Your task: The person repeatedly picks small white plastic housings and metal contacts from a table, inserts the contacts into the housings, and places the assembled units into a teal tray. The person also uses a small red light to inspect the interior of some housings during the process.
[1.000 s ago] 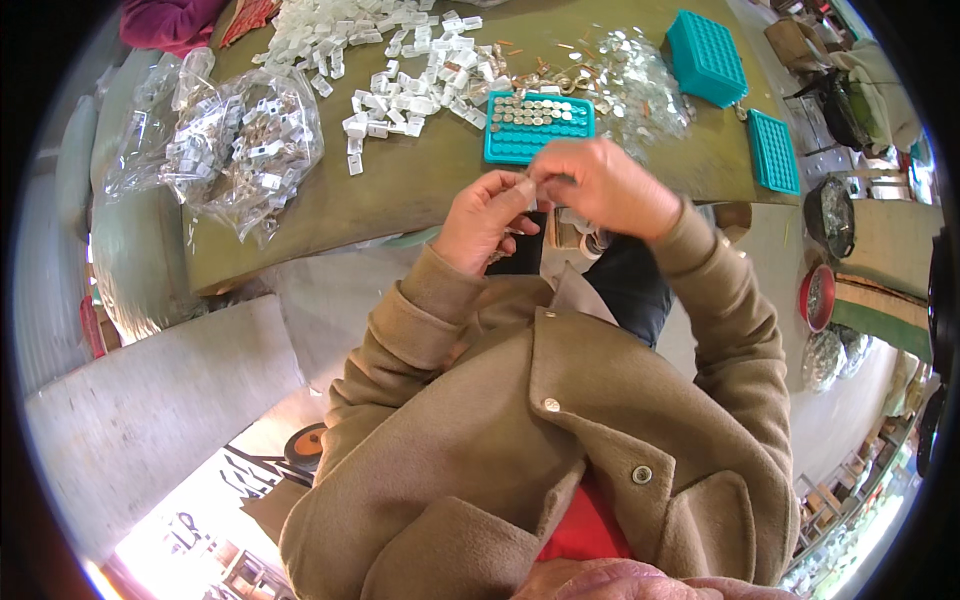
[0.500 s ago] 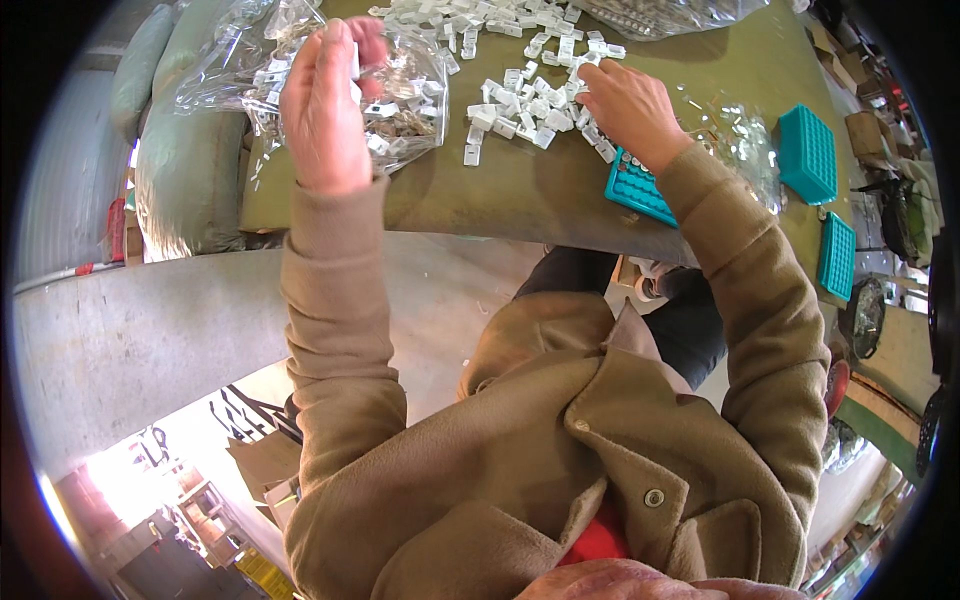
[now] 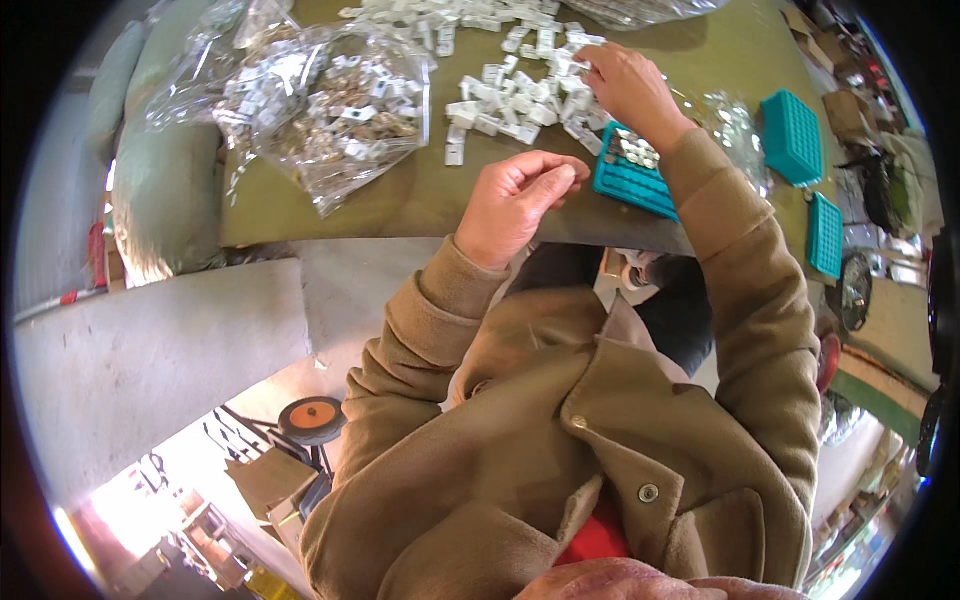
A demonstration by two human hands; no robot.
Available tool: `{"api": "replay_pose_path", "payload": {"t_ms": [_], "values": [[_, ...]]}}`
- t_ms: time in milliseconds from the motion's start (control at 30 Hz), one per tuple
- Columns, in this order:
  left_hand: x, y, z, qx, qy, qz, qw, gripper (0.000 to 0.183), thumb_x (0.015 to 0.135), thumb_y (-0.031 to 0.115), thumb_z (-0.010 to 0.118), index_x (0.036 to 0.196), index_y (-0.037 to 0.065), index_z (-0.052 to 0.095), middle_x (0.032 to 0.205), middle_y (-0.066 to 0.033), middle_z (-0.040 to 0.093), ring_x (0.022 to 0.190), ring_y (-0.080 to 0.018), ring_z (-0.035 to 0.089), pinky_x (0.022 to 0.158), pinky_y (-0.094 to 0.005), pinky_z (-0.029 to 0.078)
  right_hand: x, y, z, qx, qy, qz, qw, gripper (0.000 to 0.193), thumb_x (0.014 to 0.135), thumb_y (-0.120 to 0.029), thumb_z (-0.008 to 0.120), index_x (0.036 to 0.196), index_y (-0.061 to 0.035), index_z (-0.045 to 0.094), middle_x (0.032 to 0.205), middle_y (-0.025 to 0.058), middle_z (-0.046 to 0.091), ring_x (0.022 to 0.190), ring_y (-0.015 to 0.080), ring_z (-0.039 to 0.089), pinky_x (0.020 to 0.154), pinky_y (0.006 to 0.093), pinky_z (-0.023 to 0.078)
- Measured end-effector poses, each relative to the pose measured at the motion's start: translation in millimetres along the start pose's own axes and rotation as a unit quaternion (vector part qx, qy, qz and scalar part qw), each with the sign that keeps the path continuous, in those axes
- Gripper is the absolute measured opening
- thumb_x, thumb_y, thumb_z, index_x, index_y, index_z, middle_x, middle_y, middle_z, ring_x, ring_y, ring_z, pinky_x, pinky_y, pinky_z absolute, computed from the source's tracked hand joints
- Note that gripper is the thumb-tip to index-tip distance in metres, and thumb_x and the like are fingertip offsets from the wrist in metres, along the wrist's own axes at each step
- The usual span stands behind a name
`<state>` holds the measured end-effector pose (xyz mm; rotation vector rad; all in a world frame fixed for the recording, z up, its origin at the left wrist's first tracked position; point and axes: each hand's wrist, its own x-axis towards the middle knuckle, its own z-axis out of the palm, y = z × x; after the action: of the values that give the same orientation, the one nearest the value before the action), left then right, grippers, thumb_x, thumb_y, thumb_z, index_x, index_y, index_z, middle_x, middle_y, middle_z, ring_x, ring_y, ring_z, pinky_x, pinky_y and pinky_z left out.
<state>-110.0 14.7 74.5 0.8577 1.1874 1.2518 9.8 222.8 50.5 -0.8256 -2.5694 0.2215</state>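
Note:
My left hand [image 3: 525, 203] is over the table's near edge, thumb and fingertips pinched together; anything between them is too small to make out. My right hand [image 3: 637, 92] reaches to the right side of a heap of small white plastic pieces [image 3: 512, 105], its fingers curled at the heap's edge. What its fingertips hold, if anything, cannot be made out. Below the right wrist lies a teal gridded tray [image 3: 625, 184], between the two hands. Small round silvery parts [image 3: 637, 150] fill several of its far cells.
A clear plastic bag [image 3: 325, 165] with white and brownish pieces lies open at left. More white pieces [image 3: 440, 15] spread at the back. Clear plastic wrap [image 3: 735, 135] and two other teal trays, one taller [image 3: 793, 138], one smaller [image 3: 824, 236], are at right. Sacks [image 3: 165, 195] stand left.
My left hand has come from above the clear bag, where a white piece showed in it, rightward and nearer, beside the teal tray. My right hand stays at the heap, and more of the tray shows.

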Motion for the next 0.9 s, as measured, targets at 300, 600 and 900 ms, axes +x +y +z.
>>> {"api": "replay_pose_path", "payload": {"t_ms": [300, 600, 900], "values": [[23.6, -17.3, 11.2, -0.136, 0.075, 0.052, 0.986, 0.028, 0.099, 0.012, 0.053, 0.125, 0.004, 0.061, 0.124, -0.0058, 0.065, 0.091, -0.0097, 0.066, 0.073, -0.0224, 0.051, -33.3, 10.5, -36.2, 0.415, 0.067, 0.174, 0.891, 0.022, 0.094, -0.006, 0.061, 0.114, 0.001, 0.068, 0.095, 0.0044, 0.07, 0.087, 0.0094, 0.066, 0.078, 0.0227, 0.052], [19.6, 0.3, 29.0, -0.03, 0.085, 0.074, 0.993, 0.03, 0.094, 0.012, 0.059, 0.122, 0.0, 0.061, 0.099, -0.0062, 0.071, 0.067, -0.0067, 0.064, 0.051, -0.0172, 0.045, -74.9, -48.8, -58.7, 0.508, 0.025, 0.14, 0.85, 0.019, 0.092, -0.006, 0.061, 0.109, -0.0021, 0.07, 0.086, 0.0009, 0.068, 0.073, 0.0066, 0.064, 0.064, 0.0213, 0.051], [0.2, -7.3, 36.6, -0.224, 0.05, -0.08, 0.97, 0.016, 0.092, 0.016, 0.064, 0.101, 0.004, 0.065, 0.066, 0.0064, 0.049, 0.049, -0.0013, 0.036, 0.042, -0.0179, 0.028, -109.0, -63.4, -56.7, 0.441, 0.061, 0.157, 0.882, 0.018, 0.089, -0.009, 0.066, 0.106, -0.0047, 0.072, 0.072, -0.0017, 0.064, 0.064, 0.0038, 0.056, 0.057, 0.0211, 0.046]]}}
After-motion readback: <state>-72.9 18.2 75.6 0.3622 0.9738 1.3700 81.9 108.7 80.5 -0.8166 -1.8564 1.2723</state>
